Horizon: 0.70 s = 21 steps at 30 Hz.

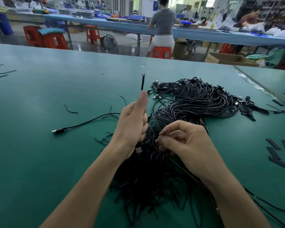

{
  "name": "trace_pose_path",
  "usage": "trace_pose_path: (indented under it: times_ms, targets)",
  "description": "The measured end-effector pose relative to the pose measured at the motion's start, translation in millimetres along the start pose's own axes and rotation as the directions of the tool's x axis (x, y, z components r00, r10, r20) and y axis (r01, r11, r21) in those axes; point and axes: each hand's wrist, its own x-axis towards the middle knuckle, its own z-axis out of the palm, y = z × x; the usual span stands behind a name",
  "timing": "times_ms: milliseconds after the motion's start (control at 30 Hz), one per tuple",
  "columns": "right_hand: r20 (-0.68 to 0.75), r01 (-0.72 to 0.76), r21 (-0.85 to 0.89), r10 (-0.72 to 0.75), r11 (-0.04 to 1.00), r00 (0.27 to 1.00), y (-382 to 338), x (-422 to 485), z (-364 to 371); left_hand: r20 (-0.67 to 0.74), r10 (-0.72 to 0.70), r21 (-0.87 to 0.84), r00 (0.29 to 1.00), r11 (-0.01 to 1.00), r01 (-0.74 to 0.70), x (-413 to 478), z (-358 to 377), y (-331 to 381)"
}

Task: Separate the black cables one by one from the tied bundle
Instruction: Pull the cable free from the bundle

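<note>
Bundle: one mass of black cables (196, 99) lay on the green table (39, 162), at the centre and just ahead of the person.
Bundle's long axis: it ran from the tangled loose ends between the forearms away and to the right, then curved back left.
Plug ends: these were clustered at the far left of the bundle and pointed left; too many and too small to count.
Held cable: one black cable end (142, 83) stood upright above the left thumb, its forked tip pointing up and away from the person.
Left hand (132, 122): raised over the near part of the bundle with fingers curled and thumb extended, gripping the held cable.
Right hand (186, 142): low over the bundle with fingers curled in, pinching one thin black strand (164, 132) at the fingertips.
Separated cable: one loose cable (89, 122) lay left of the bundle, its plug pointing left and its length running right toward the left hand.
Short offcuts: several black bits (71, 111) were scattered on the table left of the hands, with more at the far left edge.
Flat strips: five black strips (273, 153) lay near the right edge, well apart from the bundle.
Background: two people at a blue bench (122, 25), one of them seated on a red stool (161, 52).
</note>
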Motion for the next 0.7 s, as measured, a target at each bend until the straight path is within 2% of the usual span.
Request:
trace_pose_path:
  times_ms: [100, 200, 267, 367, 433, 500, 567, 700]
  targets:
    - [-0.026, -0.025, 0.179, 0.031, 0.984, 0.999, -1.4, 1.7, -6.9, 0.035, 0.01, -0.001, 0.999, 1.0, -0.01, -2.0, 3.6, 1.2]
    - [-0.125, 0.01, 0.216, 0.017, 0.976, 0.992, -0.9, 3.5, -13.8, 0.045, 0.021, -0.016, 0.999, 1.0, -0.02, -3.7, 5.0, 2.8]
    - [-0.114, -0.001, 0.24, 0.029, 0.971, 0.993, 0.0, 3.7, -17.9, 0.046, 0.032, -0.027, 0.998, 0.999, -0.031, -5.1, 6.0, 4.4]
    - [0.033, -0.079, 0.158, 0.075, 0.984, 0.997, 2.4, 2.7, -20.4, 0.038, 0.05, -0.047, 0.998, 0.998, -0.048, -7.5, 6.9, 7.1]
    - [0.016, -0.06, 0.005, 0.06, 0.998, 0.998, 5.8, 3.0, -19.0, 0.05, 0.036, -0.061, 0.998, 0.998, -0.033, -8.3, 7.4, 9.6]
    - [-0.13, 0.039, -0.134, -0.056, 0.99, 0.99, 7.8, 4.6, -15.0, 0.103, -0.015, -0.054, 0.995, 0.998, 0.02, -9.2, 9.7, 10.7]
    - [-0.235, 0.182, -0.159, -0.216, 0.97, 0.948, 5.4, 5.1, -7.7, 0.16, -0.073, 0.009, 0.984, 0.997, 0.073, -10.9, 13.5, 9.0]
    - [-0.227, 0.431, -0.328, -0.512, 0.841, 0.828, 2.9, 3.5, -0.1, 0.176, -0.125, 0.108, 0.976, 0.988, 0.107, -11.6, 19.5, 5.1]
